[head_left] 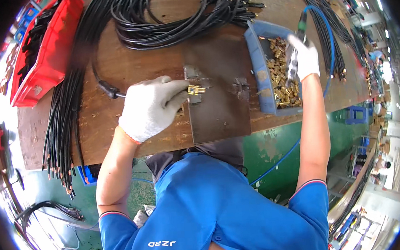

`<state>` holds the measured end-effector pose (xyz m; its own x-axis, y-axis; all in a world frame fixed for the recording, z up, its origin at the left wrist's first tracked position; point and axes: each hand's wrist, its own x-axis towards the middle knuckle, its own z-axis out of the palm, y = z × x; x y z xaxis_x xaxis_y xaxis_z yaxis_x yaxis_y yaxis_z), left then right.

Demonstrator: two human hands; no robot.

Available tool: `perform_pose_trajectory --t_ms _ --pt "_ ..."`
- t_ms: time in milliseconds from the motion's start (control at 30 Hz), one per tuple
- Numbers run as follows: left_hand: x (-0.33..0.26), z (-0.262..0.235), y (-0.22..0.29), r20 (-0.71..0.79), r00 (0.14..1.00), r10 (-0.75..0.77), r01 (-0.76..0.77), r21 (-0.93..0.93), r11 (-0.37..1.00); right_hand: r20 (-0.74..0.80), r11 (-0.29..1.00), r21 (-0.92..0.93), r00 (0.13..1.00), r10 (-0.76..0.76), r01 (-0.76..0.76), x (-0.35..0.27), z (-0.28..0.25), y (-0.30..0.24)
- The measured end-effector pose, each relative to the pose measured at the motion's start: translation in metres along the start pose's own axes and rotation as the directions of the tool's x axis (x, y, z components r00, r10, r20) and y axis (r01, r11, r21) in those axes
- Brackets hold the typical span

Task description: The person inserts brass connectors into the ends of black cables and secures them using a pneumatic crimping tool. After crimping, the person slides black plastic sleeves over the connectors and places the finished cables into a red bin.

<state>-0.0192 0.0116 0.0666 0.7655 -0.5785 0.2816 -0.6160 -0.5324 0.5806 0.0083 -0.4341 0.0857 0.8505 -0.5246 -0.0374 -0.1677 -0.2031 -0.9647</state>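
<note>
My left hand (148,107), in a white knit glove, pinches a small brass connector (196,90) between thumb and fingertips. Behind the hand runs a black cable with a thick moulded sleeve (109,89); whether it joins the connector is hidden by the glove. My right hand (306,58), gloved too, is wrapped round an air screwdriver (292,67) with a blue hose (329,30) at its top. The tool points down over a blue bin (265,79) holding many brass connectors (279,69). It is slightly blurred, and I cannot tell whether its tip touches them.
A dark plate (222,121) with taped patches lies on the wooden table (159,63). Black cable bundles lie at the left (64,119), along the back (167,33) and at the far right (325,35). A red bin (50,70) of black parts stands at the far left.
</note>
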Motion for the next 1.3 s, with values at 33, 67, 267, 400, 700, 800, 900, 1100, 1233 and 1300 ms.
perform_pose_trajectory --t_ms 33,67,267,400,700,800,900,1100,1233,1300 --pt "0.0 0.001 -0.001 -0.017 1.0 0.017 -0.017 0.009 1.0 0.024 0.998 -0.052 0.999 0.035 -0.033 0.003 -0.002 0.012" --pt "0.0 0.001 -0.002 -0.026 0.999 0.02 -0.02 -0.017 1.0 -0.036 0.985 -0.172 0.999 0.019 -0.025 0.006 -0.006 0.026" --pt "0.0 0.0 -0.003 -0.053 0.998 0.022 -0.023 -0.021 1.0 -0.073 0.494 -0.869 0.99 -0.12 -0.004 0.004 -0.009 0.017" --pt "0.005 -0.001 0.003 -0.049 0.999 0.01 -0.01 0.001 1.0 0.037 0.342 -0.889 0.793 -0.609 0.304 -0.04 0.027 -0.006" --pt "0.014 -0.003 0.016 -0.007 1.0 0.019 -0.019 0.02 1.0 0.64 0.984 0.092 0.749 -0.174 0.15 -0.166 0.142 -0.011" --pt "0.01 0.003 0.013 -0.064 0.997 0.05 -0.05 0.008 0.999 0.621 0.975 0.213 0.763 -0.181 0.058 -0.169 0.143 -0.003" --pt "0.009 0.0 0.017 -0.05 0.993 0.105 -0.099 0.11 0.989 0.621 0.943 0.323 0.77 -0.148 -0.079 -0.172 0.141 -0.003" --pt "0.005 0.007 0.025 -0.097 0.976 0.197 -0.168 0.251 0.953 0.609 0.935 0.314 0.791 -0.064 -0.166 -0.169 0.134 -0.007" --pt "0.0 0.001 0.011 -0.091 0.989 0.117 -0.105 0.13 0.986 0.541 0.967 0.235 0.84 -0.044 -0.101 -0.173 0.138 -0.019" --pt "-0.003 -0.027 0.005 -0.105 0.99 0.099 -0.084 0.14 0.987 0.496 0.948 0.303 0.866 -0.072 -0.095 -0.165 0.13 -0.031"
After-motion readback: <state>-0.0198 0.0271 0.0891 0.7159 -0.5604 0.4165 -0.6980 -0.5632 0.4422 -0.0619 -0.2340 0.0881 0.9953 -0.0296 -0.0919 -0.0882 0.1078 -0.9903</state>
